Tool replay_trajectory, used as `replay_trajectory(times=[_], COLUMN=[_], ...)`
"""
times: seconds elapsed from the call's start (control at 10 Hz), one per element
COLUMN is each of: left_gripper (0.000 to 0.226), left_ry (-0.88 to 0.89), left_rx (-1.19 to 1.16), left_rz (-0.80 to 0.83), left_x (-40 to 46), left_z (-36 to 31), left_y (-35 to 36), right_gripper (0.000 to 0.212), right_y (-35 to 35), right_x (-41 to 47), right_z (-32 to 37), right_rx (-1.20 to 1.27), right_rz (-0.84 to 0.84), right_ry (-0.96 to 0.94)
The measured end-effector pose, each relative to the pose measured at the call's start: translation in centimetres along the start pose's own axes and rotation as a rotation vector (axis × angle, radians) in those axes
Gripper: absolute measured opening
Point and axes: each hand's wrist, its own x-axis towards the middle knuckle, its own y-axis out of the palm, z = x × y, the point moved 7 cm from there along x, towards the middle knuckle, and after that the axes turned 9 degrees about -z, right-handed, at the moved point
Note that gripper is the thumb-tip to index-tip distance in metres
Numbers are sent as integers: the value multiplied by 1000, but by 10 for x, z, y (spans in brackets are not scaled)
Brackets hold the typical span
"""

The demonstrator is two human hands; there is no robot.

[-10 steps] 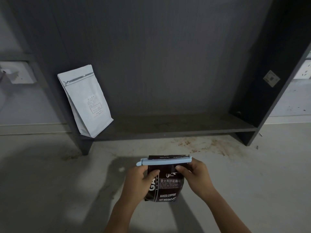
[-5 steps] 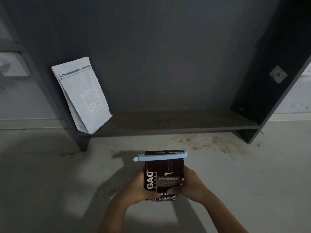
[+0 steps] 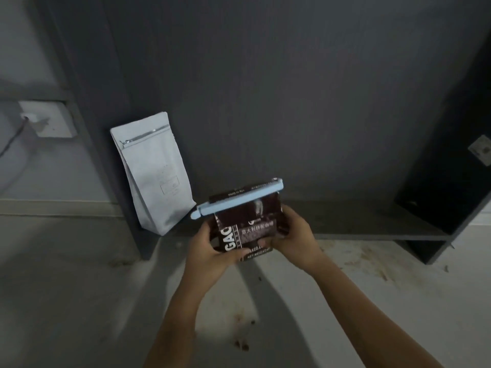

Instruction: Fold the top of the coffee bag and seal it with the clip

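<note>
A dark shelf carries a leaning white bag; in front, the left hand and right hand grip the upright brown coffee bag by its sides; the blue clip clamps its folded top, long axis crosswise, right end tilted up.

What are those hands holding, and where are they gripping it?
Both hold the brown coffee bag by its lower sides: left hand on the left, right hand on the right. Neither touches the clip.

A low dark shelf sits on the stained concrete floor; a white zip-top pouch stands on the shelf's left end, leaning back against the upright
</note>
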Motion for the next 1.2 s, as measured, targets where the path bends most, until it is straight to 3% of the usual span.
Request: replay_trajectory(times=[0.1, 0.2, 0.3, 0.5, 0.7, 0.8, 0.9, 1.0, 1.1, 1.2], left_gripper=[65, 67, 63, 49, 43, 39, 40, 38, 35, 41], left_ry=[39, 80, 108, 48, -224, -265, -330, -337, -234, -217], left_rx=[-7, 47, 98, 164, -41, -88, -19, 205, 563, 725], left_rz=[-211, -378, -477, -482, -455, -411, -327, -196, 129, 600], left_x=[20, 33, 44, 69, 80, 81, 77, 69, 53, 25], left_z=[-3, -5, -6, 8, 37, 40, 39, 27, 1, -28], left_y=[-10, -15, -19, -23, -28, -30, -29, -30, -25, -17], right_gripper=[64, 74, 81, 81, 71, 71, 65, 50, 35, 33], right_y=[14, 40, 74, 107, 126, 130, 122, 104, 72, 26], right_x=[15, 16, 13, 22, 34, 32, 24, 18, 7, -3], right_z=[7, 8, 8, 13, 20, 18, 19, 29, 53, 88], right_rx=[12, -36, -68, -106, -165, -178, -143, -47, -57, -65], right_rz=[-184, -212, -66, 89, 225, 277, 298, 383, 532, 601], right_ry=[-14, -11, -34, -29, -63, -42, 8, 22, 55, 65])
